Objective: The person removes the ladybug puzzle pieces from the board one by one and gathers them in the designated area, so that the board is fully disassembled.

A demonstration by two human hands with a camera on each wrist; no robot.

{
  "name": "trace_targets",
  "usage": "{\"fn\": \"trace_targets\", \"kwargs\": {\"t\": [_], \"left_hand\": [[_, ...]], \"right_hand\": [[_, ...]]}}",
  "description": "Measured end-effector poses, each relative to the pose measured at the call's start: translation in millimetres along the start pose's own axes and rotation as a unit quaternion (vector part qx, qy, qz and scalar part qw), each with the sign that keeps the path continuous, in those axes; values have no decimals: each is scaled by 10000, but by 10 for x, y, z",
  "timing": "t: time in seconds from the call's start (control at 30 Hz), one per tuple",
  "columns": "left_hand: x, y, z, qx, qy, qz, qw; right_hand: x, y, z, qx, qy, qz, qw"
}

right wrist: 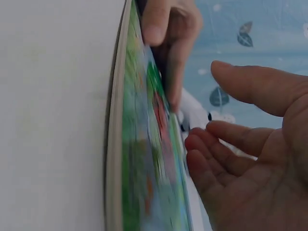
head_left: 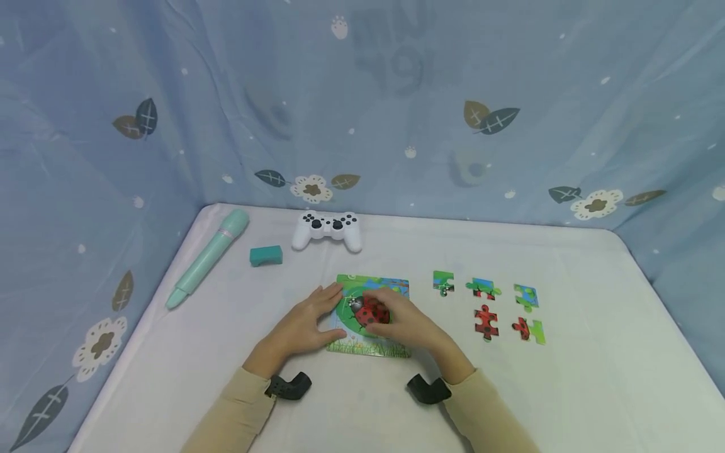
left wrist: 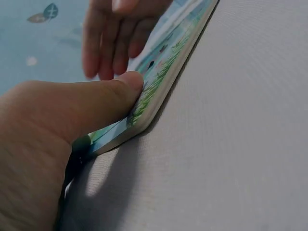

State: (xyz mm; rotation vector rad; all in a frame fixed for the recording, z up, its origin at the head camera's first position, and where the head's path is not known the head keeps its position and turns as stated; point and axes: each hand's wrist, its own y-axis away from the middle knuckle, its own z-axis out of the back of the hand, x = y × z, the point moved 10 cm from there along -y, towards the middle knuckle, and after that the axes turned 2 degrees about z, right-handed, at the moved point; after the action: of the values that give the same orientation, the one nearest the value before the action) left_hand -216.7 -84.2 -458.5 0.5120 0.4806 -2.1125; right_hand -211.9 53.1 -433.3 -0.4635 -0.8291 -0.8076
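A ladybug puzzle board (head_left: 370, 348) lies flat on the white table, its picture showing a red ladybug on green. My left hand (head_left: 303, 324) rests at the board's left side, fingers at the upper left edge and thumb stretched over the lower left corner. In the left wrist view, that thumb (left wrist: 118, 91) lies straight on the printed face. Over the board's right half is my right hand (head_left: 404, 321), thumb and fingers apart and nothing between them. The right wrist view shows its gently bent fingers (right wrist: 226, 151) close to the board's face.
Several loose puzzle pieces (head_left: 486, 322) lie to the right of the board. Behind it sits a white game controller (head_left: 326, 230), with a teal block (head_left: 266, 255) and a mint-green toy microphone (head_left: 206, 259) farther left. A blue patterned cloth (head_left: 408, 119) borders the table.
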Motion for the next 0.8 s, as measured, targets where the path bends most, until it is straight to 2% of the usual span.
{"fn": "trace_targets", "kwargs": {"t": [0.1, 0.23, 0.33, 0.53, 0.8], "left_hand": [[-10, -4, -30, 58, 1, -9, 10000], [-29, -23, -55, 115, -78, -56, 9999], [-34, -37, -49, 130, -116, -46, 9998], [-28, -46, -25, 162, -107, 22, 9998], [-10, -13, -12, 143, -203, 52, 9997]], "right_hand": [[-32, -67, -70, -49, 68, -209, 9997], [-90, -93, -124, -205, 519, -409, 9976], [-98, -101, -143, -362, 722, -400, 9959], [-78, -132, -141, -689, 732, -318, 9944], [-64, -175, -183, -770, 734, -290, 9939]]}}
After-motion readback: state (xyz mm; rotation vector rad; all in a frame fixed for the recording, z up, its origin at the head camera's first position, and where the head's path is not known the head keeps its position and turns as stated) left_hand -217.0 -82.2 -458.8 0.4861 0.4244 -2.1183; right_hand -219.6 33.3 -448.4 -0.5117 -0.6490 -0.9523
